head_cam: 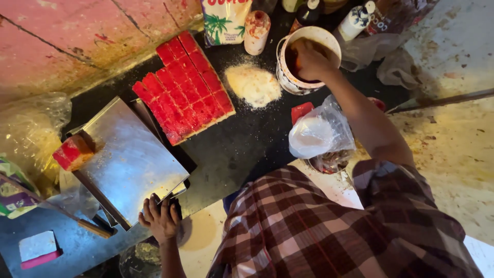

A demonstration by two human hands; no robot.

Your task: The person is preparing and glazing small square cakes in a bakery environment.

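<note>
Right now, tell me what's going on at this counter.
A person in a plaid shirt leans over a dark counter. The right hand reaches into a white bucket of brown liquid. The left hand grips the near edge of a steel tray, which carries one red cake piece. A red cake slab, cut into squares, lies beside a pile of pale powder.

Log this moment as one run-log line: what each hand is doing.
left hand: gripping edge of steel tray | right hand: reaching into white bucket | nearby: red cake slab, crumb pile
</note>
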